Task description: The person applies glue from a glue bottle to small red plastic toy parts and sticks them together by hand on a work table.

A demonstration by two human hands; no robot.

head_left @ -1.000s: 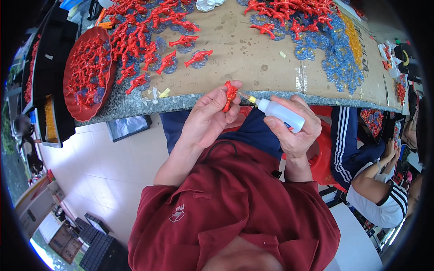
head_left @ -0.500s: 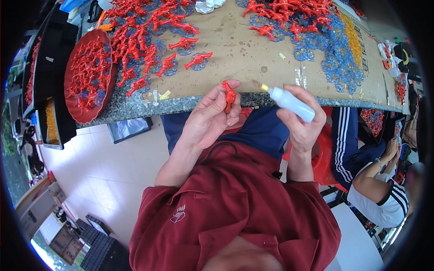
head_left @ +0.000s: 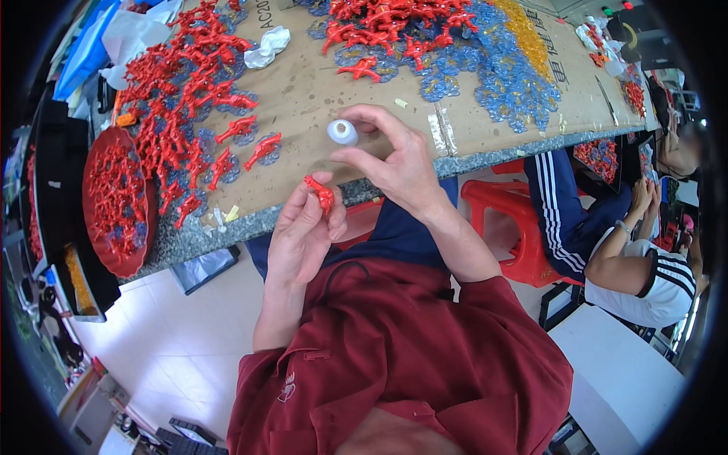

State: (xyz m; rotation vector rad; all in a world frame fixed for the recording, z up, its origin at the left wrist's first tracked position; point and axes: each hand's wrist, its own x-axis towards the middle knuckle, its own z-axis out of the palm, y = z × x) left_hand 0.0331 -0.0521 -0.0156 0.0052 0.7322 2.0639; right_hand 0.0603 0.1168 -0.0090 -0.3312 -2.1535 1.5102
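Observation:
My left hand (head_left: pixel 303 227) pinches a small glossy red plastic figure (head_left: pixel 320 196) between thumb and fingers, just off the table's near edge. Over the cardboard, my right hand (head_left: pixel 394 155) has its thumb and fingers spread apart. Beside its fingertips stands a small white squeeze bottle (head_left: pixel 343 133), seen from above with its tip pointing up; the thumb is clear of it, and whether a finger still touches it I cannot tell. Left of my hands, many similar red figures (head_left: pixel 220 167) lie on clear bluish plastic pieces.
A red scalloped tray (head_left: pixel 144 254) full of red parts sits at the left. Further back are piles of red figures (head_left: pixel 379 23), blue clear pieces (head_left: pixel 500 91) and yellow pieces (head_left: pixel 531 38). Crumpled tissue (head_left: pixel 267 47) lies on the cardboard. Another person (head_left: pixel 629 280) sits at the right.
My right hand has moved left and the squeeze bottle now stands on the cardboard, its fingers spread from their earlier grip. The left hand still holds the red figure. The view has shifted.

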